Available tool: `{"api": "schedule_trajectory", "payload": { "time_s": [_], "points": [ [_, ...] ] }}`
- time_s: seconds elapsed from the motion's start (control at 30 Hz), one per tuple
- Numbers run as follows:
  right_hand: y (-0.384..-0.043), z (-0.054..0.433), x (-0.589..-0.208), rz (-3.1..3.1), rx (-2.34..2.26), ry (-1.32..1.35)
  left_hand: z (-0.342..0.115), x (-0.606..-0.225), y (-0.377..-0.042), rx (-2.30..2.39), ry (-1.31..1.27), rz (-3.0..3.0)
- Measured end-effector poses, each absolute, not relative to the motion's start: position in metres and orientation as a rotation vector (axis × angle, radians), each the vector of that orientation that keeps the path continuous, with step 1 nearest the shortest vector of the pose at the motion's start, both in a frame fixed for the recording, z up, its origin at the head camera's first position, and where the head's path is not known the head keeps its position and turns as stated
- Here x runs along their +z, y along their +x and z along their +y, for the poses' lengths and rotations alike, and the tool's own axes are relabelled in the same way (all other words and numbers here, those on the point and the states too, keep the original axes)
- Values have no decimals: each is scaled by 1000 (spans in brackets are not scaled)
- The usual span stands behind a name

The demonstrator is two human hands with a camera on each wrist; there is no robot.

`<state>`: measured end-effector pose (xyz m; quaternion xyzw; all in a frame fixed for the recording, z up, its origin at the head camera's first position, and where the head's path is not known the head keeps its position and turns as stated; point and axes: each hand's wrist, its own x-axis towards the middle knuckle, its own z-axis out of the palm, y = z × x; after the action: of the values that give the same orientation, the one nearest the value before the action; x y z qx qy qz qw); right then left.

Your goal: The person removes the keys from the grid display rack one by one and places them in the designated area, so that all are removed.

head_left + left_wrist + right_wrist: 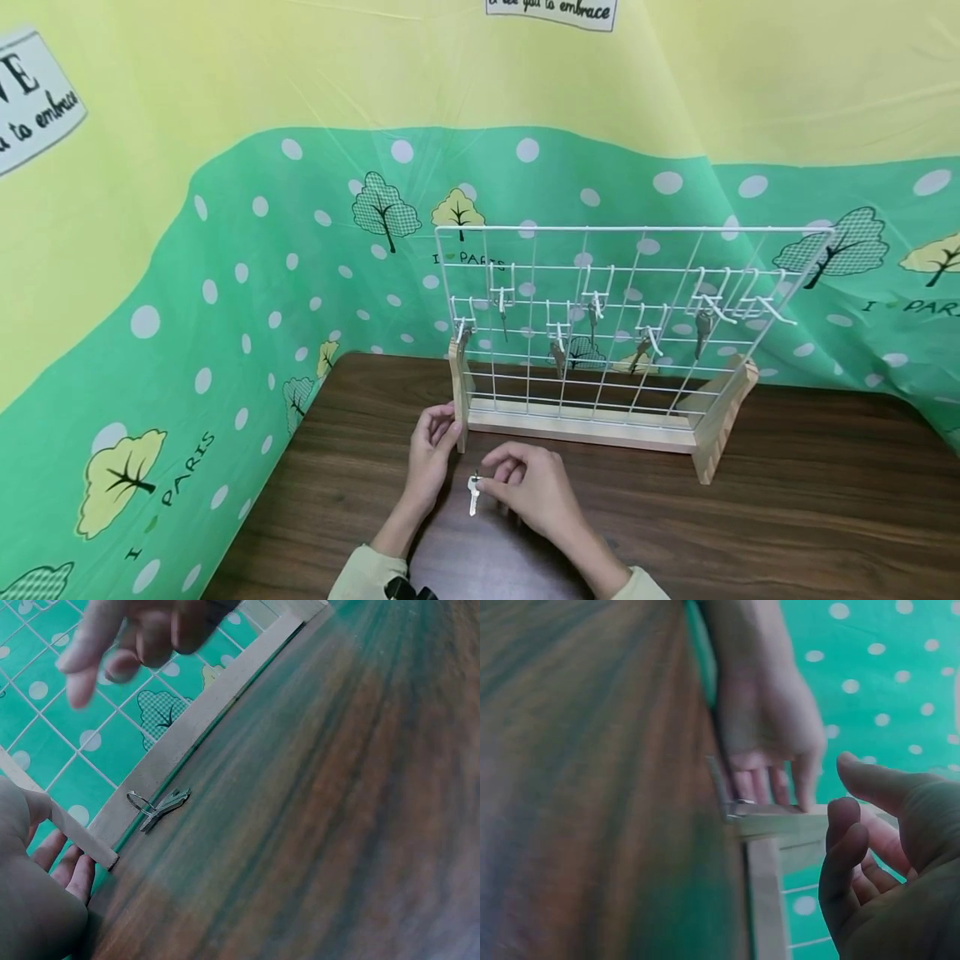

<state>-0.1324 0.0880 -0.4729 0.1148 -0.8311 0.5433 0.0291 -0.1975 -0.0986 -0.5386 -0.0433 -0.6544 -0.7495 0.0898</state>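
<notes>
Hands flank a silvery key with a thin ring.

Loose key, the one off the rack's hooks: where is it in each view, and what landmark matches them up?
Head: loose key, low, near the middle, just left of the right hand.
Left wrist: key left of centre, slightly below mid-height.
Right wrist: key near the middle, blurred, almost edge-on.
Shared landmark: the wooden side piece held by the left hand.

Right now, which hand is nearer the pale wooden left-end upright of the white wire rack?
Left: the left hand holds the upright; the right hand is apart, to its right.
</notes>
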Motion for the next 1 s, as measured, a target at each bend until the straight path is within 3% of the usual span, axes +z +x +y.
{"api": "schedule_trajectory", "payload": {
  "time_s": [1.0],
  "points": [
    [-117, 145, -381, -2082, 1675, 249, -98, -537, -195, -2242, -140, -1933]
  ]
}}
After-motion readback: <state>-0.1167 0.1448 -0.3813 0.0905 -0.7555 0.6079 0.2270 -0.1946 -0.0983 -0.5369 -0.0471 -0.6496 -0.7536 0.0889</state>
